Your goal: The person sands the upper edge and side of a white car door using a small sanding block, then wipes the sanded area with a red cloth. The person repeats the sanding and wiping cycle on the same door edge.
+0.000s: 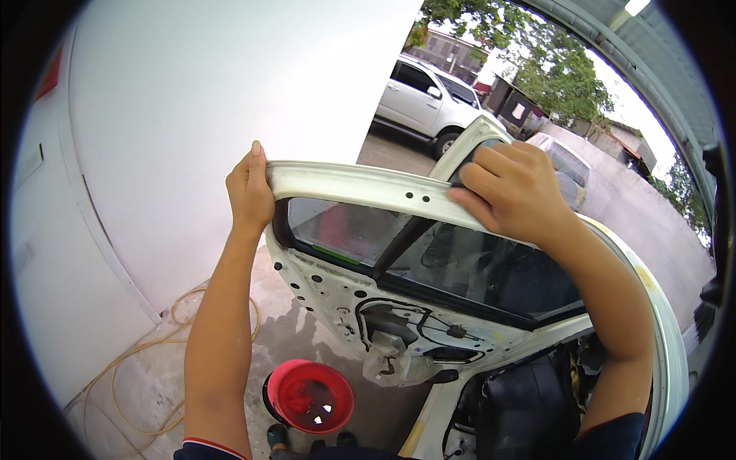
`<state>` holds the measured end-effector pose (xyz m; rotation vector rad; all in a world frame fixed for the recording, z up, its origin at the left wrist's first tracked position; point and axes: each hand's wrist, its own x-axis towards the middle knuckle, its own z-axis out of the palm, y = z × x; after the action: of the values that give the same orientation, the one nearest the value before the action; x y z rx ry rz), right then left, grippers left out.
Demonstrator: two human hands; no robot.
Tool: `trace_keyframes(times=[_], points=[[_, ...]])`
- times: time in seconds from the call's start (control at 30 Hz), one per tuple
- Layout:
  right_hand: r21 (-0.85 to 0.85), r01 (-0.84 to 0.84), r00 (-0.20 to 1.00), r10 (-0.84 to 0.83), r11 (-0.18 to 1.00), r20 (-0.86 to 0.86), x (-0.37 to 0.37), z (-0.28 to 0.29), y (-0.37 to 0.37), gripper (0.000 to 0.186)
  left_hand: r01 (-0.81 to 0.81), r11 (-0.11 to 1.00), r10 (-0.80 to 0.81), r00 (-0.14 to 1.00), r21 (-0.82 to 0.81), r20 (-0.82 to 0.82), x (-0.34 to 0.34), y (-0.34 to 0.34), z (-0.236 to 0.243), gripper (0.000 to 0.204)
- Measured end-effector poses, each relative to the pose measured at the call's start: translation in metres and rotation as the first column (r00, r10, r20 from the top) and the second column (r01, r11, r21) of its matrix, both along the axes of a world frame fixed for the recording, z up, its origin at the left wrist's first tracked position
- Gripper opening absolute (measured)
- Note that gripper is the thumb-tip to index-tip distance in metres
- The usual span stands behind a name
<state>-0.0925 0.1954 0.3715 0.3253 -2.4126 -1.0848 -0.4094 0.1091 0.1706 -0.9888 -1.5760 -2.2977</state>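
A white car door (pixel 345 182) stands swung open, its inner trim off, so that holes, cables and a torn plastic sheet show. At the left upper corner of its window frame, my left hand (pixel 251 195) is wrapped round the edge, thumb up. Farther right, my right hand (pixel 515 188) is closed with curled fingers against the top of the frame. A small dark edge shows by its fingers, but what it holds is mostly hidden. Below the frame, the door window (pixel 475 264) looks wet.
A red bucket (pixel 346 391) with dark water and a red cloth stands on the wet floor by my feet. A yellowish hose (pixel 119 360) lies coiled left, beside a white wall (pixel 192 92). The car's black seat (pixel 529 399) is at lower right; a white pickup (pixel 418 96) is parked outside.
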Motion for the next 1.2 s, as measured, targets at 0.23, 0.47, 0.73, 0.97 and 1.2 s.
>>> trace_keyframes(times=[0.23,0.47,0.73,0.97,1.2], points=[[-0.054,0.139,0.989,-0.141,0.989,-0.034,-0.039,-0.014,-0.013,0.033,0.019,0.991,-0.020,1.000,0.130,0.005,0.001,0.011,-0.005,0.053],[0.041,0.153,0.988,-0.153,0.987,-0.011,-0.001,0.003,-0.021,0.034,0.026,0.975,-0.027,1.000,0.221,0.001,0.003,0.018,-0.009,0.051],[-0.106,-0.039,0.998,0.034,0.994,-0.049,-0.043,-0.012,-0.011,0.020,0.035,0.985,-0.036,0.999,0.167,0.005,0.003,0.014,-0.004,0.051],[-0.344,0.190,0.954,-0.255,0.919,-0.155,0.024,-0.010,-0.032,0.016,-0.008,0.982,0.013,1.000,0.189,-0.022,0.003,0.017,-0.007,0.052],[-0.383,0.235,0.964,-0.264,0.894,-0.026,-0.008,-0.015,-0.041,0.015,0.030,0.979,-0.031,1.000,0.201,0.002,0.003,0.015,-0.006,0.051]])
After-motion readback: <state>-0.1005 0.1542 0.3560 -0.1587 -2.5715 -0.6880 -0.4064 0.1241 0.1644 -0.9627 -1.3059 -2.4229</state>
